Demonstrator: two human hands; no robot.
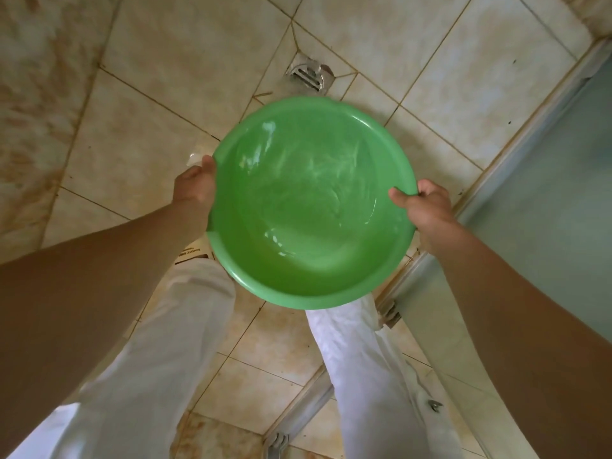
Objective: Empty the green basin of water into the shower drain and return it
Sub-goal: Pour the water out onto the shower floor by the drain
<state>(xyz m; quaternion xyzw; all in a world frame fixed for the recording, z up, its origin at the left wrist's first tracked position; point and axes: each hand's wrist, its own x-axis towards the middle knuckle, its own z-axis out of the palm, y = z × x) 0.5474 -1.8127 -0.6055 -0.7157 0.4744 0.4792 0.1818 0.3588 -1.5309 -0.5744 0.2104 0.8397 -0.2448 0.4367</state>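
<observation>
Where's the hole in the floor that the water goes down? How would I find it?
Look at the beige tiled shower floor, just past the far rim of the round green plastic basin. There sits the small metal shower drain. It is the only shiny, slotted thing among flat tiles.

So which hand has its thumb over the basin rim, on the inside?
The right hand: its thumb lies inside the basin rim. The left hand grips from outside.

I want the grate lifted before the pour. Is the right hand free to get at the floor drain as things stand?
Probably not yet. The right hand grips the rim of the green basin, as does the left hand, and the basin hangs between it and the drain. Nothing else blocks the way.
</observation>
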